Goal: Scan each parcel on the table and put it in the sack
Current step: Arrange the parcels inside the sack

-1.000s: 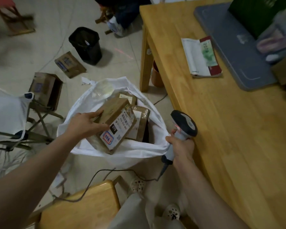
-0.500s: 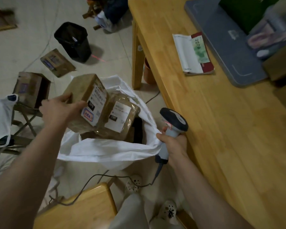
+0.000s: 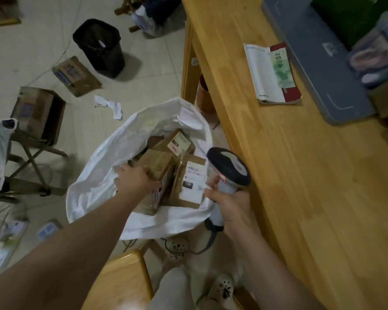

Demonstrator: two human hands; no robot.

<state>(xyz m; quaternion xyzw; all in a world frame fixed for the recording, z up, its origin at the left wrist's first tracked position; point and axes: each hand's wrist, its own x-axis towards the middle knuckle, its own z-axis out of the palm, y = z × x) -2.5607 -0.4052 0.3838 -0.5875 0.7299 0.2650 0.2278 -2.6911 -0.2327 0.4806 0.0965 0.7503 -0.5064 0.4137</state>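
Presently at the sack mouth: left hand (image 3: 136,177) reaching into the white sack (image 3: 94,186), fingers curled over the top edge of a brown parcel (image 3: 158,164) and gripping it, with the parcel tilted inside the opening. Right hand (image 3: 231,202) wrapped round the handle of the scanner (image 3: 230,166), held over the sack's right rim just beside the table (image 3: 300,175) edge.

Around the sack:
- Table leg and edge close against the right side.
- Wooden chair (image 3: 121,283) near the front rim.
- Scanner cable (image 3: 202,249) trailing to the floor between chair and sack.
- Black bin (image 3: 99,45) and paper scrap (image 3: 111,107) on the floor beyond.

Counts:
- Three parcels visible in the sack: the gripped one, one labelled "15" (image 3: 190,182) touching it, and one behind (image 3: 177,143).
- Two cartons off to the left: one flattened (image 3: 76,74) on the floor, one open (image 3: 38,113) on a folding stool.
- One book (image 3: 271,72) and one grey panel (image 3: 311,63) on the table.
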